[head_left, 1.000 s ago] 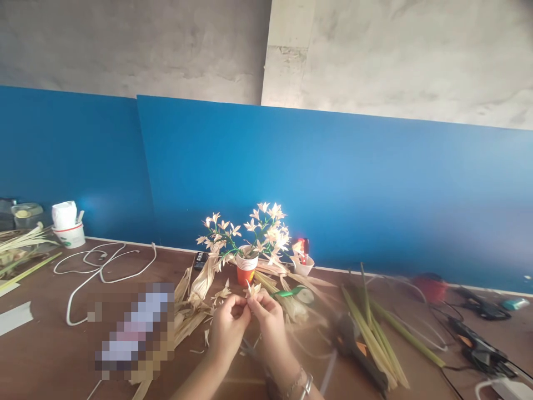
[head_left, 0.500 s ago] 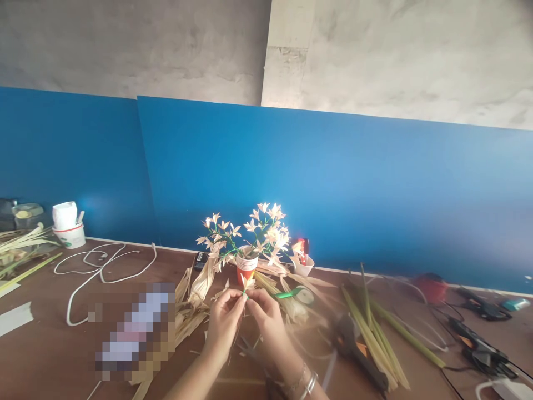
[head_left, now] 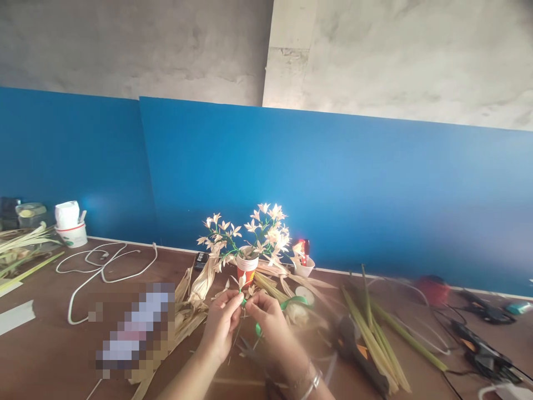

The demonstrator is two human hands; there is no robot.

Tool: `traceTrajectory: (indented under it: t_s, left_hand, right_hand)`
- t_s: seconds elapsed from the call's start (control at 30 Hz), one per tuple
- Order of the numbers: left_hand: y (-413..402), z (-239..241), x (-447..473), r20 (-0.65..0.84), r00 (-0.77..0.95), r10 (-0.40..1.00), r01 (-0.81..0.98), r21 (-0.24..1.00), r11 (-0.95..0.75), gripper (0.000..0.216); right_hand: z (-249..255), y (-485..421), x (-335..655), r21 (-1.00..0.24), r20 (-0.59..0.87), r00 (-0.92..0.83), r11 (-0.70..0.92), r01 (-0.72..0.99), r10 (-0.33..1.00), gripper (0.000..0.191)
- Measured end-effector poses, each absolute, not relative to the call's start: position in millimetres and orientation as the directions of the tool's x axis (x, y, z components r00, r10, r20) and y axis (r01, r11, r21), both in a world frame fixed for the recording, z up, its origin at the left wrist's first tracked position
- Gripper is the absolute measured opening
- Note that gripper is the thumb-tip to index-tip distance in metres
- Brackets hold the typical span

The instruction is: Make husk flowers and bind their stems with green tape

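My left hand (head_left: 222,322) pinches the thin stem of a small pale flower (head_left: 242,282), which looks made of dried husk and points upward. Close against it, my right hand (head_left: 268,318) is closed at the fingertips on green tape (head_left: 258,329), part of which hangs below the fingers. A second small blossom (head_left: 251,290) shows just above the right fingertips; whether it is held I cannot tell. The tape roll (head_left: 305,295) lies behind my right hand. Beyond both hands, a red-and-white stack of paper cups (head_left: 247,266) holds green-stemmed branches of similar flowers (head_left: 270,233).
Dried husks (head_left: 204,283) lie left of the cups. Scissors (head_left: 250,353), partly hidden, rest under my right forearm. A glue gun (head_left: 358,355) and green leaf strips (head_left: 375,339) are on the right. A white cable (head_left: 100,270) curls at left; a blue partition (head_left: 333,194) backs the table.
The flower has turned more upright in my left hand. My right hand has shifted slightly, and green tape now shows below its fingers. A second blossom shows beside the fingertips.
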State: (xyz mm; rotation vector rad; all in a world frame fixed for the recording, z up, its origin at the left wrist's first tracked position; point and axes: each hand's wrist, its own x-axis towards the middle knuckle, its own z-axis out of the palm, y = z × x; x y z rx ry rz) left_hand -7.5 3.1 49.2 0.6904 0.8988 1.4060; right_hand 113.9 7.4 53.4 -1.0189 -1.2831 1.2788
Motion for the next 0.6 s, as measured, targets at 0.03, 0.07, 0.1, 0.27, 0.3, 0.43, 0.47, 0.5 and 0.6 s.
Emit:
traceTrajectory:
  t_s: [0.03,0.07,0.1,0.27,0.3,0.43,0.47,0.5,0.6]
  left_hand:
    - [3.7,49.2,-9.4,-0.108,-0.020,0.994,-0.507,0.858,0.083,0.028]
    - [4.2,49.4,-11.2,-0.104,0.021,0.994,-0.495,0.863,0.101,0.028]
    - [4.5,49.8,-12.9,-0.106,0.065,0.992,-0.490,0.863,0.124,0.029]
    - [4.0,50.4,-15.7,-0.140,0.186,0.972,-0.487,0.846,0.215,0.031]
    - [3.6,50.2,-15.4,-0.149,0.202,0.968,-0.487,0.842,0.232,0.031]
    - [1.0,49.9,-13.5,-0.174,0.273,0.946,-0.482,0.826,0.291,0.029]
    - [0.2,50.4,-13.2,-0.171,0.288,0.942,-0.479,0.826,0.297,0.028]
    - [-0.6,51.1,-13.1,-0.166,0.304,0.938,-0.475,0.827,0.300,0.027]
    - [-2.7,53.6,-12.9,-0.146,0.354,0.924,-0.461,0.833,0.308,0.025]
  right_hand:
    - [53.5,7.7,115.1,-0.991,0.067,-0.159,0.048,-0.122,0.985,0.032]
    - [53.6,8.0,116.3,-0.987,0.050,-0.178,0.020,-0.162,0.983,0.033]
    - [53.9,8.2,117.4,-0.979,0.041,-0.185,0.002,-0.205,0.982,0.034]
    - [54.6,7.4,118.9,-0.933,0.073,-0.234,-0.016,-0.360,0.969,0.025]
    - [54.3,7.1,118.7,-0.922,0.073,-0.261,-0.034,-0.385,0.962,0.022]
    - [51.9,7.0,119.8,-0.880,0.059,-0.349,-0.116,-0.460,0.935,0.019]
    - [51.2,7.3,120.6,-0.872,0.052,-0.360,-0.134,-0.470,0.931,0.017]
    - [50.7,7.7,121.4,-0.865,0.045,-0.364,-0.146,-0.480,0.930,0.016]
    - [49.7,8.4,122.4,-0.856,0.033,-0.327,-0.142,-0.497,0.944,0.017]
